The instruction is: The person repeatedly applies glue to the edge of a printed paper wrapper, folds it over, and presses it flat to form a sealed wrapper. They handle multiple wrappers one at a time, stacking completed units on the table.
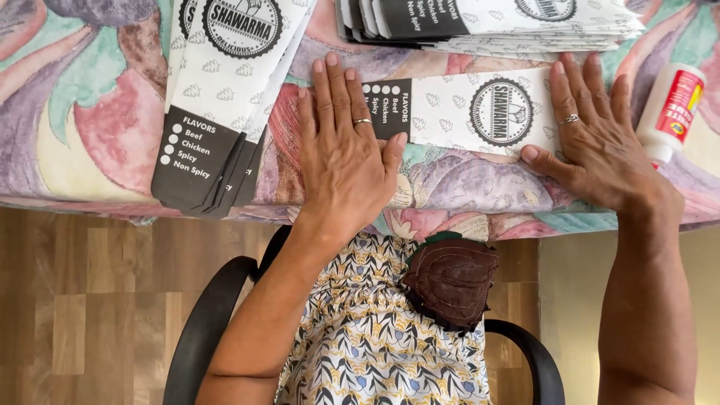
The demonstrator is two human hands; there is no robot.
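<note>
A white paper food bag (457, 114) with a black end panel and a round black emblem lies flat on the flower-patterned tablecloth (97, 127). My left hand (346, 150) presses flat on the bag's black left end, fingers spread, with a ring on one finger. My right hand (596, 139) lies flat on the bag's right end, its thumb along the lower edge, also wearing a ring. Neither hand grips anything.
A stack of the same bags (225, 90) lies at the left, another fanned stack (495, 22) at the top. A white glue bottle with a red label (673, 109) lies at the right. Below are my patterned lap, a brown cloth mask (451, 281), black chair arms (206, 330) and wood floor.
</note>
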